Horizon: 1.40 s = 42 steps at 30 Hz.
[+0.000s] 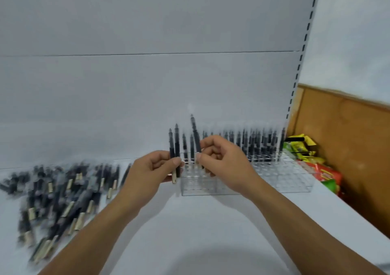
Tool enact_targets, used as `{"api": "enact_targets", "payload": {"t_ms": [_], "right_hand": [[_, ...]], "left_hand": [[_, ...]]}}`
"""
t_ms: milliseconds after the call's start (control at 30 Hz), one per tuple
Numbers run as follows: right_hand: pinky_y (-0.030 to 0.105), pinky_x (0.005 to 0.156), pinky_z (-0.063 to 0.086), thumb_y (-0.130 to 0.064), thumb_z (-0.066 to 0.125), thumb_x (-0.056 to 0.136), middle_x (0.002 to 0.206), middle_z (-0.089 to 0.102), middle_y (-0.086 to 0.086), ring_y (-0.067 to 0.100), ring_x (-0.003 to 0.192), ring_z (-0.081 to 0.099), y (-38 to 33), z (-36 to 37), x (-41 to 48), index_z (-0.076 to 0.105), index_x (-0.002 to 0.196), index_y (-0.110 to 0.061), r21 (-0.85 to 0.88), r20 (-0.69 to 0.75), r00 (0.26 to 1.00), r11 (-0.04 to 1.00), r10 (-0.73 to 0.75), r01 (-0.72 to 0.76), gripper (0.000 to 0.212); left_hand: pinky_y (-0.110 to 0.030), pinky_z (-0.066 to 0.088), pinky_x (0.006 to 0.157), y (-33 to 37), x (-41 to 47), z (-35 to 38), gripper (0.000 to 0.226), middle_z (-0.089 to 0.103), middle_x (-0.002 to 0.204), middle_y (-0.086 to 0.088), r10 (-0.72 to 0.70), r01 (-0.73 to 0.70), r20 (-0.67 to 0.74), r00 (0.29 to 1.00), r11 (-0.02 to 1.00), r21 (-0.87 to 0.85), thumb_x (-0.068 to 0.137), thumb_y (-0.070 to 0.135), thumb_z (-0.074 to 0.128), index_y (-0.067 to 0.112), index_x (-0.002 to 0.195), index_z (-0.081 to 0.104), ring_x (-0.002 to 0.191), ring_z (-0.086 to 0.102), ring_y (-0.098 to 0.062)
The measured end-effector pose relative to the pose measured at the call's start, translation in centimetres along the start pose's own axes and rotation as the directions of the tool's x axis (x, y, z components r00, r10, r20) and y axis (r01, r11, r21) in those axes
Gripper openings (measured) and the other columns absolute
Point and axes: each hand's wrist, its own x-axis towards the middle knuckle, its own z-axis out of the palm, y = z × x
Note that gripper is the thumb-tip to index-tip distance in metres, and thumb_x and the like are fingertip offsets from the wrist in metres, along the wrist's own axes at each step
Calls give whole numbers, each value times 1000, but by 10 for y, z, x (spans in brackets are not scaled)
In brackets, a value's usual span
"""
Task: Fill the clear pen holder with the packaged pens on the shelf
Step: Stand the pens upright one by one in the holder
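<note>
A clear pen holder (280, 177) with a grid of slots stands on the white shelf, right of centre. Several dark packaged pens (256, 143) stand upright in its back rows. My left hand (152, 169) grips two packaged pens (174, 146) upright at the holder's left edge. My right hand (221, 160) pinches a single pen (195, 133), tilted slightly, above the holder's left slots. A heap of loose packaged pens (57, 194) lies on the shelf at the left. The frame is blurred.
The white shelf surface (190, 222) runs forward to me, with a white back panel (147, 74) behind. A perforated upright (299, 63) ends the shelf at the right. Colourful snack packets (310, 160) lie beside a wooden board (348, 148).
</note>
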Motion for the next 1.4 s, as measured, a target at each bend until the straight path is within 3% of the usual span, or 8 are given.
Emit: {"api": "enact_targets", "payload": {"t_ms": [233, 333, 467, 600, 933, 1100, 1200, 1400], "right_hand": [[24, 57, 51, -12, 66, 89, 74, 67, 5, 16, 63, 62, 36, -82, -19, 59, 94, -18, -136, -258, 965, 986, 54, -92, 11], [31, 61, 56, -15, 66, 90, 81, 67, 12, 27, 72, 66, 45, -109, -20, 61, 90, -15, -198, -346, 937, 971, 56, -131, 5], [49, 75, 58, -21, 65, 90, 78, 69, 8, 30, 78, 67, 54, -141, -16, 65, 83, -17, -255, -429, 902, 951, 53, -177, 8], [49, 76, 58, -21, 65, 91, 83, 70, 5, 27, 82, 69, 59, -164, -8, 67, 97, -16, -291, -470, 882, 936, 40, -198, 8], [47, 81, 57, -29, 68, 90, 90, 69, -2, 21, 85, 68, 73, -171, 13, 67, 110, -14, -457, -458, 889, 853, 17, -251, 25], [36, 72, 55, -32, 70, 88, 84, 68, -1, 17, 78, 64, 70, -169, 15, 65, 89, -15, -641, -360, 930, 705, 73, -303, 17], [28, 59, 44, -34, 71, 86, 70, 58, -5, 13, 66, 53, 66, -167, 16, 62, 80, -16, -729, -299, 942, 599, 154, -330, 21], [23, 51, 35, -38, 71, 86, 65, 56, -3, 12, 60, 49, 62, -166, 20, 58, 70, -18, -727, -286, 928, 576, 240, -373, 29]], "left_hand": [[-17, 54, 66, -5, -5, 90, 10, 76, 84, -5, 38, -12, 188, 981, 990, -138, 86, 15, 67, 6, 91, 68, 79, 72, -14], [-14, 51, 66, -3, -3, 120, 13, 75, 84, -6, 73, -32, 242, 967, 986, -166, 86, 16, 67, 5, 92, 69, 78, 71, -12], [-18, 52, 68, -11, -2, 141, 19, 73, 83, -14, 66, 1, 249, 966, 966, -260, 82, 17, 69, 3, 93, 70, 75, 69, -17], [-27, 54, 71, -27, -3, 140, 25, 73, 82, -14, 72, 23, 283, 956, 947, -320, 69, 29, 73, 11, 86, 74, 77, 69, -25], [-21, 54, 66, -30, -4, 143, 27, 74, 83, -14, 65, 40, 317, 946, 949, -313, 68, 24, 71, 8, 89, 72, 75, 71, -20], [-23, 53, 67, -32, -3, 143, 25, 73, 84, -15, 60, 54, 320, 945, 941, -333, 68, 26, 72, 11, 88, 73, 77, 70, -23], [-23, 53, 67, -33, -3, 143, 25, 73, 85, -15, 57, 59, 327, 943, 941, -334, 68, 25, 72, 10, 88, 72, 77, 70, -23], [-20, 52, 64, -32, -3, 144, 26, 73, 84, -16, 58, 57, 327, 943, 942, -331, 69, 24, 72, 8, 88, 71, 76, 70, -22]]}}
